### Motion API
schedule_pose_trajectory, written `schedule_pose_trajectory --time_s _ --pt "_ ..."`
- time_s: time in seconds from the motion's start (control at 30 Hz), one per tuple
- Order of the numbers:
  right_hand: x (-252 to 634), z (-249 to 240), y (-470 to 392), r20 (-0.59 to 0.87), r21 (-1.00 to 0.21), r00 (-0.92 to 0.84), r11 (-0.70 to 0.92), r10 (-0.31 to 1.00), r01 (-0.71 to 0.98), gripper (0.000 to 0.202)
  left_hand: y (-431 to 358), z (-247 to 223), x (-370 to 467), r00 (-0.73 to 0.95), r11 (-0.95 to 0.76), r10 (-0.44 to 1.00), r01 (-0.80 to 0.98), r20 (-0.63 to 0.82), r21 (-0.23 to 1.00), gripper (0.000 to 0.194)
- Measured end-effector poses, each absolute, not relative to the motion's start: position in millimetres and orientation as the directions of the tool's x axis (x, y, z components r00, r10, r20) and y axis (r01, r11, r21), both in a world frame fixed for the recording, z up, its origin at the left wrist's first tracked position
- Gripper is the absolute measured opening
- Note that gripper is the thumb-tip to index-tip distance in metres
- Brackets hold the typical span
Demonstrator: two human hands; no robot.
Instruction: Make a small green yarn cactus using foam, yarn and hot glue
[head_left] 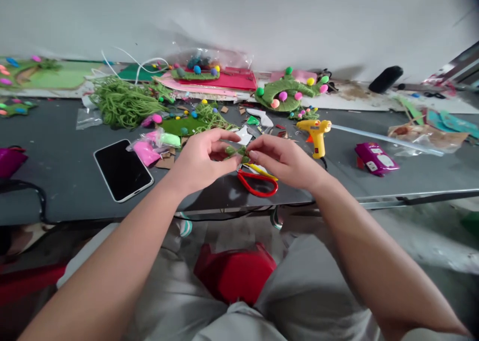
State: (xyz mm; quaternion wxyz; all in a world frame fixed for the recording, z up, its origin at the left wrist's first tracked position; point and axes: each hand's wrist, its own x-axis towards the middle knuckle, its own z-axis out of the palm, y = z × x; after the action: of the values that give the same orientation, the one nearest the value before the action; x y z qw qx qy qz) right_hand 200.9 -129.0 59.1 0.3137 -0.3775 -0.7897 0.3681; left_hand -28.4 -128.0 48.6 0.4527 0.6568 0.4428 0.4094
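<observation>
Above the table's front part, my left hand and my right hand meet at a small green yarn piece. Its exact shape is partly hidden by the fingers, and both hands pinch it between thumb and fingers. Just below it lie red-handled scissors and a yellow tool whose kind I cannot make out. A yellow glue gun rests to the right of my right hand. Behind my left hand are a flat green piece and a heap of green yarn.
A phone and bags of pink pompoms lie at left. A purple power socket and a long clear glue stick are at right. Green wreath-like pieces with pompoms stand along the wall. A red stool is below.
</observation>
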Motion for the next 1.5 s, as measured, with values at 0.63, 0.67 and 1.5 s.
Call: schedule_pose_trajectory --time_s 0.63,0.67,1.5 --pt "195.6 57.5 -131.7 0.291 -0.658 -0.473 0.533 0.831 0.532 0.011 -126.2 45.2 -20.8 0.23 -0.228 0.959 0.267 0.168 0.936 0.034" --pt "195.3 57.4 -131.0 0.318 -0.62 -0.475 0.559 0.821 0.551 0.01 -125.6 44.9 -20.4 0.225 -0.231 0.959 0.283 0.169 0.931 0.034" --pt "199.9 51.2 -124.8 0.414 -0.657 -0.408 0.577 0.814 0.485 0.014 -131.6 49.5 -19.1 0.217 -0.189 0.969 0.359 0.115 0.914 0.036"
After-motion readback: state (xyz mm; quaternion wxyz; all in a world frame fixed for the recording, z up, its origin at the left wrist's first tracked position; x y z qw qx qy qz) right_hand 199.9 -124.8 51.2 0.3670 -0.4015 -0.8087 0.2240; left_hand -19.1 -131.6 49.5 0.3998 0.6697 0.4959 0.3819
